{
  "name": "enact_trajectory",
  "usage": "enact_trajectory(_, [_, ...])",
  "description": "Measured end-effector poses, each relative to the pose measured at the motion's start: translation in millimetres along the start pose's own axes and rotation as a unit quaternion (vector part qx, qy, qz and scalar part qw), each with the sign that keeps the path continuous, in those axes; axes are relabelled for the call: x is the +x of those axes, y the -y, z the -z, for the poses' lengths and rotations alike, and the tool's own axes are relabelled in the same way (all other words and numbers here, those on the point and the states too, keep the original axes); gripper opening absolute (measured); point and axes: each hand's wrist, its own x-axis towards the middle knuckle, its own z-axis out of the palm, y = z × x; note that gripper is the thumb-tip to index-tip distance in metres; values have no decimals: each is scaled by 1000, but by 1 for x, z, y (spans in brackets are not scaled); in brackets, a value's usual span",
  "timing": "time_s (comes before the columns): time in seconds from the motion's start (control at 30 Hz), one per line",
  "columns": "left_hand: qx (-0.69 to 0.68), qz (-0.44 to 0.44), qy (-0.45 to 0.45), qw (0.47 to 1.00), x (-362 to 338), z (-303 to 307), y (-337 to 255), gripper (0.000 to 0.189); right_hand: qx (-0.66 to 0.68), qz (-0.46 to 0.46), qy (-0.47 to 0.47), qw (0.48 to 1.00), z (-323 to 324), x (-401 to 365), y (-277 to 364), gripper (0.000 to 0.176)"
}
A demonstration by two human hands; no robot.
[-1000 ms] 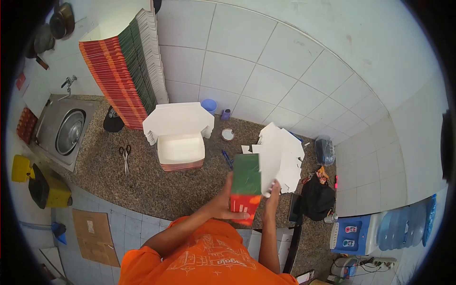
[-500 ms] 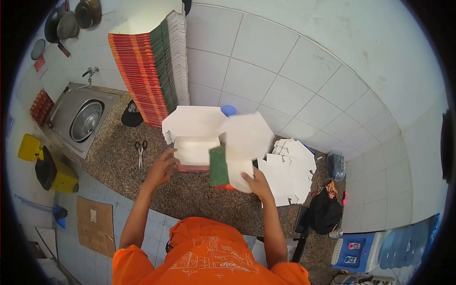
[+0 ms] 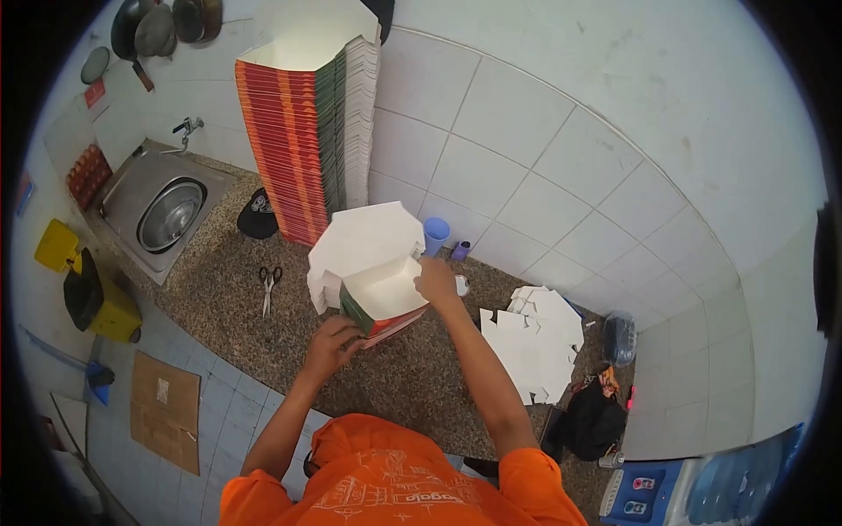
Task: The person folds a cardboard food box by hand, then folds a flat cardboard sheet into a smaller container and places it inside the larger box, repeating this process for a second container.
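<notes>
A short stack of folded takeaway boxes (image 3: 386,289) stands on the granite counter, white inside with green and red outer walls. Its raised white lids (image 3: 364,241) lean toward the tiled wall. My right hand (image 3: 436,280) is closed on the right edge of the top box. My left hand (image 3: 333,346) has its fingers bent against the front left corner of the stack, low down; its fingertips are partly hidden. Behind stands a tall stack of nested boxes (image 3: 289,140) in red, orange and green. Flat white box blanks (image 3: 531,346) lie to the right.
Scissors (image 3: 269,291) and a black cap (image 3: 257,215) lie on the counter (image 3: 219,307) to the left, near a steel sink (image 3: 132,206). A blue cup (image 3: 436,235) and a small purple bottle (image 3: 461,250) stand by the wall. A black bag (image 3: 592,425) and water dispenser (image 3: 645,491) are at right.
My right hand has brought the loose box leftward and set it into the box on the counter. My left hand has shifted down to the stack's front corner. The camera view has shifted slightly.
</notes>
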Motion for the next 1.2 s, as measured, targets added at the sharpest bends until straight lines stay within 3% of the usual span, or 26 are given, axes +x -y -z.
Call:
enact_trajectory(0.03, [1, 1, -2, 1000, 3, 3, -4, 26, -55, -41, -24, 997, -3, 1, 1, 33])
enact_trajectory(0.27, [29, 10, 18, 999, 16, 5, -2, 19, -40, -97, -16, 994, -17, -1, 4, 37])
enact_trajectory(0.37, [25, 22, 54, 998, 21, 9, -2, 20, -11, -65, -75, 995, -15, -12, 13, 42])
enact_trajectory(0.43, [33, 26, 69, 997, 21, 9, -3, 20, 24, 121, -181, 976, 14, -39, 53, 44])
enact_trajectory(0.5, [69, 5, 67, 995, 19, 6, 0, 22, 230, 215, 25, 949, 14, -75, 77, 46])
enact_trajectory(0.57, [103, -6, 45, 994, 21, 16, -7, 25, 173, 180, 184, 951, 10, -105, 95, 39])
enact_trajectory(0.6, [134, -20, 23, 990, 23, 19, -9, 29, 174, 180, 186, 950, 4, -110, 92, 39])
enact_trajectory(0.67, [148, 7, 16, 989, 28, 21, -4, 36, 50, 226, 114, 966, -10, -117, 84, 32])
enact_trajectory(0.7, [163, 30, 9, 986, 27, 22, -2, 45, 52, 227, 118, 965, -6, -116, 92, 32])
enact_trajectory(0.77, [161, 35, 14, 986, 16, 7, 17, 52, -35, 138, 144, 979, 12, -101, 119, 25])
enact_trajectory(0.8, [158, 39, 17, 987, 13, 0, 25, 59, -35, 137, 141, 980, 5, -90, 126, 25])
enact_trajectory(0.87, [150, 46, 8, 988, 10, -8, 22, 60, -23, 74, -7, 997, -18, -72, 137, 23])
enact_trajectory(0.93, [147, 58, -4, 987, 15, -3, 12, 62, -38, 75, 13, 996, -32, -66, 136, 24])
enact_trajectory(1.0, [188, 166, 16, 968, 16, 2, 2, 68, -57, 80, 38, 994, -45, -62, 134, 25])
enact_trajectory(1.13, [212, 180, -6, 961, 8, -17, 7, 76, -56, 104, 17, 993, -62, -69, 135, 24])
enact_trajectory(1.2, [127, 194, -22, 972, 5, -22, 13, 79, -60, 98, -2, 993, -67, -74, 136, 22])
